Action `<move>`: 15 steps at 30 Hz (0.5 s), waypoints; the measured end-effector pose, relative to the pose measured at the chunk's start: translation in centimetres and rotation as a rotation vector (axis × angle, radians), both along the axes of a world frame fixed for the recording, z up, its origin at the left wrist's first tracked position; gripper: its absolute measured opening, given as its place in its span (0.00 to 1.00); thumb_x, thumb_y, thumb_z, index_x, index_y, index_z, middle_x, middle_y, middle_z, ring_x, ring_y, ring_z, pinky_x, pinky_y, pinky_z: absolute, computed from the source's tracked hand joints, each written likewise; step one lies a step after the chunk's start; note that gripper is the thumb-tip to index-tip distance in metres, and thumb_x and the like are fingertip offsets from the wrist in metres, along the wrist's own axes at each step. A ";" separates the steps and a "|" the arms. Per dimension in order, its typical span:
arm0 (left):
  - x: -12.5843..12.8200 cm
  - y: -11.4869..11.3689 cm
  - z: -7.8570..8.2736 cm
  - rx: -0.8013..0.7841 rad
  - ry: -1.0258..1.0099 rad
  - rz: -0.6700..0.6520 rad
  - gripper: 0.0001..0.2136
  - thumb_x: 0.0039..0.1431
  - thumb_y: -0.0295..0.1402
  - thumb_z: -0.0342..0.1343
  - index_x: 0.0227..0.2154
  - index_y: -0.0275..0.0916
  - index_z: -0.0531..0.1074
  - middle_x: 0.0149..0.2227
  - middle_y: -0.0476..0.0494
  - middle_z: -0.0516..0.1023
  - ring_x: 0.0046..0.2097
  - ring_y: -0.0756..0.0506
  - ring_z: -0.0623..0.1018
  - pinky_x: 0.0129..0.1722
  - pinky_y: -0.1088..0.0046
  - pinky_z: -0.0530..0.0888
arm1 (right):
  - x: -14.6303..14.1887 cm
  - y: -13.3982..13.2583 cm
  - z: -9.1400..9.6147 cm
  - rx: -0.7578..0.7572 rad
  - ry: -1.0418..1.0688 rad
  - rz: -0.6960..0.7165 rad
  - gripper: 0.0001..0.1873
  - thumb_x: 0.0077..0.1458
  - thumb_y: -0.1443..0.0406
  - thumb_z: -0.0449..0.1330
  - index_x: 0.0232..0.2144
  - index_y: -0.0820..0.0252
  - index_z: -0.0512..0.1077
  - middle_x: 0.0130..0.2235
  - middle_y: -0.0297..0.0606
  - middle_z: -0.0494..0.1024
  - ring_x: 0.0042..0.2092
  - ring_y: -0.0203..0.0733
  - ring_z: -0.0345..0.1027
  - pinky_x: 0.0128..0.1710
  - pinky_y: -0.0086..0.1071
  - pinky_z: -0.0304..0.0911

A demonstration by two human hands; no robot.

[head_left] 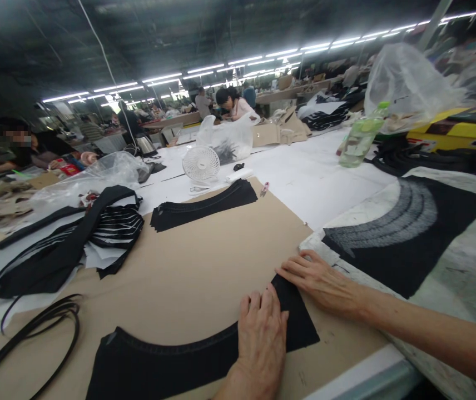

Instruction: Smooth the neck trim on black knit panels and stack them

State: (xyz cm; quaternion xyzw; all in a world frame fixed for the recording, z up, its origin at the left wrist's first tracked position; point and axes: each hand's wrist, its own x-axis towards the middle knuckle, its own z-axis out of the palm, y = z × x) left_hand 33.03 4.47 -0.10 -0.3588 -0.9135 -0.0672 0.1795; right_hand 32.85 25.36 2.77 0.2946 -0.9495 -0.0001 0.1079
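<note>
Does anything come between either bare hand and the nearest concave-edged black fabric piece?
Nothing visible does: the bare left hand rests directly on the concave-edged black fabric piece, and the bare right hand touches its upper edge near the right end.

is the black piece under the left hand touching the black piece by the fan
Apart: the head view shows bare tan board between the near black piece and the far black piece.

Black fabric point(167, 366) with a concave, seemingly folded edge lies flat on tan board point(204, 266).
</note>
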 end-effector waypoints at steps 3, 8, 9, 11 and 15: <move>0.1 0.1 -0.2 0.015 0.015 0.000 0.22 0.55 0.36 0.60 0.52 0.32 0.69 0.40 0.45 0.77 0.40 0.43 0.71 0.43 0.61 0.70 | 0.2 -0.2 0.2 -0.032 0.021 -0.020 0.25 0.54 0.79 0.47 0.53 0.62 0.64 0.46 0.44 0.73 0.47 0.46 0.65 0.48 0.45 0.55; 0.5 -0.8 -0.1 0.054 -0.059 -0.015 0.21 0.57 0.31 0.56 0.54 0.30 0.66 0.42 0.42 0.76 0.42 0.42 0.72 0.44 0.60 0.70 | 0.7 -1.3 0.1 -0.092 -0.048 0.004 0.26 0.55 0.78 0.47 0.54 0.60 0.64 0.48 0.42 0.72 0.48 0.45 0.63 0.49 0.44 0.54; 0.6 -1.3 0.0 0.073 -0.091 -0.023 0.20 0.58 0.29 0.54 0.54 0.31 0.66 0.42 0.42 0.76 0.42 0.42 0.72 0.45 0.60 0.70 | 0.8 -1.5 0.0 -0.097 -0.045 -0.008 0.25 0.56 0.78 0.47 0.54 0.60 0.64 0.49 0.42 0.72 0.49 0.45 0.63 0.50 0.44 0.54; 0.8 -2.4 0.1 0.143 -0.155 -0.038 0.19 0.59 0.25 0.50 0.54 0.34 0.66 0.44 0.42 0.76 0.45 0.42 0.71 0.46 0.61 0.70 | 1.0 -1.6 -0.2 -0.103 -0.028 -0.024 0.24 0.55 0.79 0.47 0.53 0.62 0.65 0.48 0.43 0.73 0.48 0.44 0.63 0.50 0.44 0.53; 1.0 -4.2 0.3 0.315 -0.269 -0.043 0.21 0.59 0.20 0.46 0.55 0.39 0.65 0.48 0.42 0.74 0.49 0.42 0.70 0.49 0.61 0.69 | 1.2 -1.9 -0.3 -0.117 -0.003 -0.037 0.22 0.55 0.77 0.50 0.51 0.62 0.67 0.46 0.44 0.73 0.47 0.45 0.64 0.50 0.44 0.53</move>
